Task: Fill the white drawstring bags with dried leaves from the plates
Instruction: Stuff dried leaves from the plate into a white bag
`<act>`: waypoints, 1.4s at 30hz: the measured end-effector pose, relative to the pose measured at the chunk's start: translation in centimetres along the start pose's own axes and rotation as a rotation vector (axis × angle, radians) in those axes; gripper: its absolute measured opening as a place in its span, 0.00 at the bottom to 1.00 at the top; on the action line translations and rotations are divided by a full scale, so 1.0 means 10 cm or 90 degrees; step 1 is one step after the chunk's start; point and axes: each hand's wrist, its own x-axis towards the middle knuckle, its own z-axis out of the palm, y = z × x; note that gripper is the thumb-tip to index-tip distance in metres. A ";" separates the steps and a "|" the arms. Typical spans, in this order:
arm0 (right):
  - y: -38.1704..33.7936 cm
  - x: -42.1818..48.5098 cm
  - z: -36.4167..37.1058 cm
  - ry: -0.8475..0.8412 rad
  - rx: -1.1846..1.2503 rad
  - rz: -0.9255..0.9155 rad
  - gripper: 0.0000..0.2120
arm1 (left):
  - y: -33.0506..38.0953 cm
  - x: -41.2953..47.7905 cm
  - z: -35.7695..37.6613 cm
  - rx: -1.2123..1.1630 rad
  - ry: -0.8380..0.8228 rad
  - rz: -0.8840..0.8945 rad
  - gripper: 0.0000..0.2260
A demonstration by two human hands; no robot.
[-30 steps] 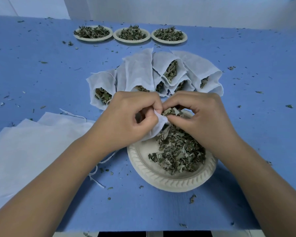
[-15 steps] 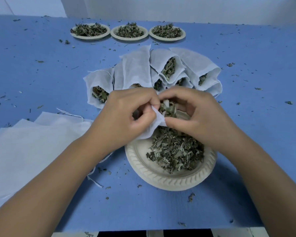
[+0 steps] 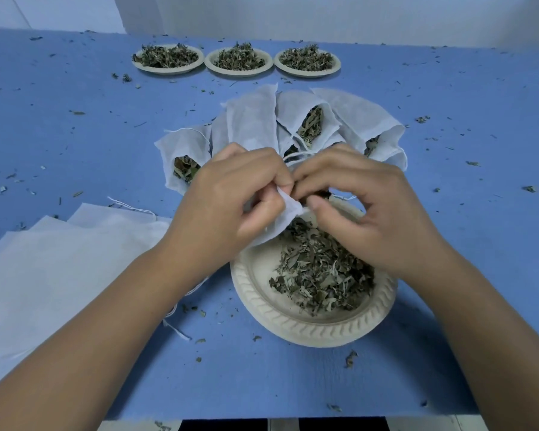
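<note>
We hold the white drawstring bag [image 3: 285, 214] in the air just above the far left rim of the near plate [image 3: 293, 325], its mouth turned to the right. Our left hand [image 3: 231, 209] has its fingers curled round the bag and pinches the cloth at the mouth between thumb and forefinger. Our right hand [image 3: 377, 213] is bent over with its fingertips meeting the left hand's at the opening and its thumb touching the edge of the cloth. We cannot tell whether it pinches cloth, leaves or nothing, as the fingers hide the gap. A loop of white string shows just beyond the knuckles.

Under the hands, the near plate carries a loose heap of dried leaves [image 3: 321, 275], lying mostly on its right half; the left part of its floor is bare.

Just behind the hands a fan of filled bags [image 3: 252, 122] lies on the table [image 3: 75, 135], mouths open toward us with leaves showing inside several. To our left a stack of flat empty bags [image 3: 59, 259] rests on the table, strings trailing from its near edge.

Along the far edge stand three more plates in a row, left [image 3: 168, 56], middle [image 3: 239, 60] and right [image 3: 307, 60], each heaped with leaves. Leaf crumbs [image 3: 350, 359] are scattered over the blue surface.
</note>
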 end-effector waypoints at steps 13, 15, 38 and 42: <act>-0.05 -0.01 -0.05 -0.016 -0.157 -0.047 0.15 | 0.00 0.02 -0.04 0.000 0.008 0.052 0.11; -0.01 -0.01 -0.15 0.049 -0.223 -0.059 0.11 | -0.01 0.03 -0.06 -0.005 0.017 0.038 0.12; 0.06 -0.05 0.03 -0.365 -0.057 0.145 0.18 | 0.02 0.00 -0.06 -0.026 0.061 -0.103 0.11; 0.04 -0.04 0.07 -0.338 -0.035 0.112 0.08 | 0.03 0.00 -0.06 -0.031 0.039 -0.098 0.12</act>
